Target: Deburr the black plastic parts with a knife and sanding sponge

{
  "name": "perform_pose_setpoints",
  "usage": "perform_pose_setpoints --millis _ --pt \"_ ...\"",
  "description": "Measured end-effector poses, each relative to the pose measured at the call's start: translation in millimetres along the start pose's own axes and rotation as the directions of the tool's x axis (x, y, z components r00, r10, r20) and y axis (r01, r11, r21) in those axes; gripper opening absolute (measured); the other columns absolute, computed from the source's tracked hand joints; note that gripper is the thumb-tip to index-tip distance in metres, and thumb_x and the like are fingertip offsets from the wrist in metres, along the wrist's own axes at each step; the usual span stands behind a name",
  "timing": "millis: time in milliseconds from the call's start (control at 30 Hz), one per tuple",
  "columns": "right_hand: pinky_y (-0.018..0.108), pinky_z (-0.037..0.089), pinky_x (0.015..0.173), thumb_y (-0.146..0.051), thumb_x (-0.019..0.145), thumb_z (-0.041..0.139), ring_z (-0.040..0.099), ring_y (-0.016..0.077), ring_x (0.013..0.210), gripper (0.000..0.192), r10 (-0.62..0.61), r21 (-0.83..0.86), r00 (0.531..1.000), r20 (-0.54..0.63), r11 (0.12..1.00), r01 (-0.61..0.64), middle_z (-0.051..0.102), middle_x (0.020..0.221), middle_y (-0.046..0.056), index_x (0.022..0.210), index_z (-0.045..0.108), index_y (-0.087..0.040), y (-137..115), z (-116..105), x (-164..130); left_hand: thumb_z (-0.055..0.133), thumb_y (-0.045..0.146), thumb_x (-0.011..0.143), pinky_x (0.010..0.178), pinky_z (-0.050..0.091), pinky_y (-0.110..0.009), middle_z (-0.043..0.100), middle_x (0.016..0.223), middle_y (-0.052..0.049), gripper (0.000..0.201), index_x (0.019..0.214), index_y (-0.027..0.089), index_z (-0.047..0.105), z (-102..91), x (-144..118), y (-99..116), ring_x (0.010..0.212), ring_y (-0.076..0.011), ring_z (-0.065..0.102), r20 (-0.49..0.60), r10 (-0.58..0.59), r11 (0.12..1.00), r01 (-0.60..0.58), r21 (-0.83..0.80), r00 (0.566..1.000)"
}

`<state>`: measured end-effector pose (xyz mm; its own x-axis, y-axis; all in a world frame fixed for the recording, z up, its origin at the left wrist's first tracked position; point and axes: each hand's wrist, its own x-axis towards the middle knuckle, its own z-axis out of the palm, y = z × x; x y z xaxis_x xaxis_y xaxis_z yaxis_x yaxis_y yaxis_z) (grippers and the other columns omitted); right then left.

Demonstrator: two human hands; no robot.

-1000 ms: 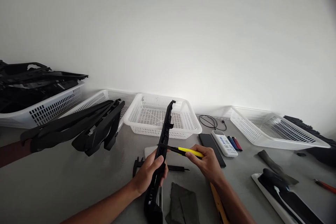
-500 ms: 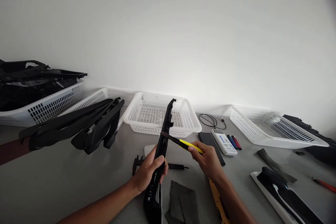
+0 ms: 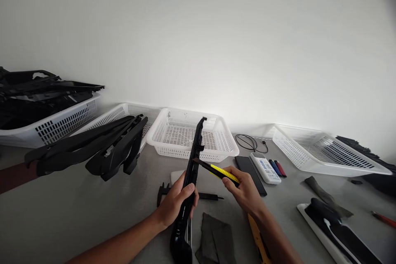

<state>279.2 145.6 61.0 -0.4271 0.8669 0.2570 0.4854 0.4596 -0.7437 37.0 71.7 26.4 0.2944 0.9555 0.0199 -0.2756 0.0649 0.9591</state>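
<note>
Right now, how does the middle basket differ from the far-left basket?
The middle basket is shallow and holds nothing visible; the far-left basket is deeper and heaped with black plastic parts. The middle basket stands behind the black strip in the left hand; the far-left basket stands well away. Both are white, perforated, against the wall.

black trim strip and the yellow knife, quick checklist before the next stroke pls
1. Left hand wrapped firmly round the black trim strip: ok.
2. Right hand grip on the yellow knife: ok.
3. Knife tip meets the strip's edge: ok.
4. Left fingers below the tip, out of its line: ok.
5. Blade sharpness: cannot tell.
6. Caliper lies close under the strip: not ok.
</note>
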Motion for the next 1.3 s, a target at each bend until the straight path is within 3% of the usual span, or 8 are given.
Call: perform_pose_setpoints --millis 167,300,533,633,833,1000,1167,1300 --pt "0.027 0.035 0.058 -0.039 0.093 0.056 0.049 0.0153 0.061 0.024 -0.029 0.02 0.999 0.03 0.999 0.028 0.058 0.068 -0.001 0.085 0.068 -0.019 -1 2 0 0.057 0.061 0.1 0.057 0.053 -0.027 0.064 0.078 0.001 0.059 0.143 0.021 0.048 2.0 1 1 0.055 -0.0137 0.059 -0.047 0.005 0.999 -0.008 -0.051 0.999" --pt "0.028 0.037 0.06 -0.041 0.095 0.057 0.052 0.0163 0.063 0.026 -0.008 -0.003 1.0 -0.006 1.0 0.008 0.062 0.071 0.0 0.091 0.07 -0.018 -1 5 0 0.057 0.06 0.1 0.057 0.051 -0.027 0.063 0.079 0.002 0.06 0.145 0.021 0.046 2.0 1 1 0.055 -0.0126 0.057 -0.045 0.013 0.999 -0.015 -0.034 0.999" --pt "0.028 0.036 0.061 -0.037 0.091 0.057 0.05 0.0165 0.064 0.023 -0.026 0.05 0.999 0.04 0.998 0.024 0.06 0.07 0.0 0.086 0.069 -0.018 3 5 0 0.056 0.057 0.101 0.055 0.05 -0.027 0.068 0.088 -0.002 0.083 0.168 0.026 0.018 -2.8 1 -2 0.054 -0.0127 0.058 -0.026 0.022 0.999 -0.023 -0.046 0.999" --pt "0.028 0.035 0.06 -0.038 0.091 0.056 0.049 0.0163 0.064 0.024 0.007 0.052 1.0 0.007 0.999 -0.007 0.059 0.071 0.0 0.089 0.07 -0.018 5 4 0 0.056 0.056 0.101 0.057 0.053 -0.029 0.071 0.088 -0.004 0.087 0.17 0.026 0.014 -6.4 2 -7 0.056 -0.0143 0.06 -0.02 0.029 0.995 -0.031 -0.092 0.999" --pt "0.029 0.036 0.063 -0.036 0.091 0.056 0.051 0.017 0.067 0.023 -0.021 0.069 0.995 0.095 0.998 0.015 0.061 0.073 0.0 0.085 0.071 -0.019 7 6 1 0.055 0.057 0.101 0.054 0.055 -0.031 0.072 0.082 -0.005 0.087 0.17 0.023 0.016 -8.3 5 -11 0.054 -0.0167 0.062 -0.072 0.02 0.986 -0.032 -0.162 0.997" --pt "0.028 0.04 0.066 -0.039 0.096 0.057 0.056 0.0181 0.071 0.025 0.0 0.053 1.0 0.03 0.999 -0.002 0.066 0.079 0.001 0.097 0.072 -0.019 7 7 2 0.057 0.057 0.1 0.051 0.053 -0.028 0.067 0.074 0.001 0.084 0.167 0.024 0.017 -5.3 4 -5 0.049 -0.0146 0.058 -0.095 0.019 0.987 -0.033 -0.155 0.995" --pt "0.028 0.041 0.066 -0.041 0.099 0.056 0.06 0.0193 0.073 0.028 -0.032 0.051 0.998 0.05 0.998 0.029 0.07 0.083 0.002 0.101 0.074 -0.018 9 8 1 0.057 0.058 0.1 0.053 0.053 -0.028 0.068 0.073 0.002 0.073 0.157 0.024 0.025 -5.3 4 -5 0.049 -0.0149 0.059 -0.071 0.025 0.987 -0.036 -0.156 0.997" --pt "0.028 0.041 0.065 -0.044 0.101 0.057 0.058 0.0187 0.071 0.031 -0.001 0.015 0.998 -0.068 1.0 0.002 0.068 0.081 0.002 0.104 0.073 -0.018 13 9 1 0.055 0.057 0.1 0.052 0.052 -0.027 0.069 0.069 0.002 0.064 0.149 0.023 0.032 -6.1 5 -6 0.048 -0.0153 0.06 -0.088 0.04 0.978 -0.057 -0.2 0.995"
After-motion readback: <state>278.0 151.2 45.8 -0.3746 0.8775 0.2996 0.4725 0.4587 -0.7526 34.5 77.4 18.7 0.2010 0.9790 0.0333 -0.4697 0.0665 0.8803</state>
